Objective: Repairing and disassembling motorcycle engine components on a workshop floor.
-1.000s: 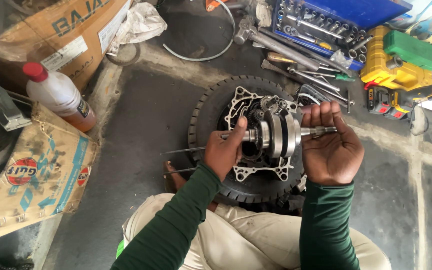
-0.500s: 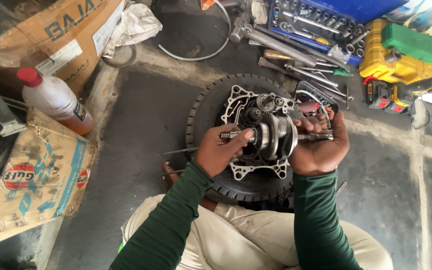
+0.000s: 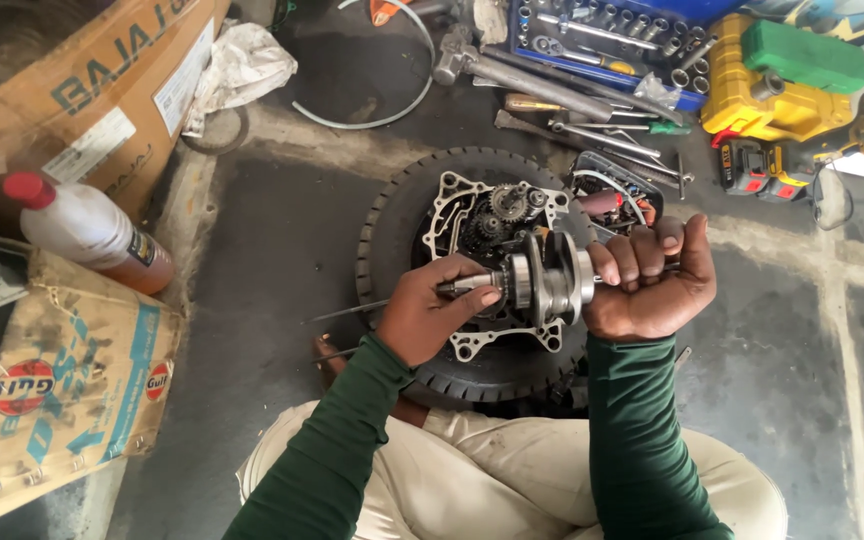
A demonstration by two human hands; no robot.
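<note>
Crankshaft (image 3: 550,280) held level above engine case (image 3: 482,225) on tyre (image 3: 392,240), between 2 hands: left hand (image 3: 430,320) fingers pinched on its left shaft end, right hand (image 3: 647,285) fist wrapped tight round its right end.

Bare concrete floor (image 3: 272,250) lies open to the left of the tyre (image 3: 392,250), wide enough for a hand to pass. Further left, a bottle (image 3: 87,232) and cardboard boxes (image 3: 62,385) close that side. Above the tyre, a hammer (image 3: 522,72), loose wrenches (image 3: 602,135) and a socket tray (image 3: 602,35) crowd the ground. A yellow tool case (image 3: 772,95) blocks the upper right. To the right of the right hand (image 3: 647,285), the grey floor (image 3: 802,350) is open. The engine case (image 3: 492,215) fills the tyre's middle, under both hands.
</note>
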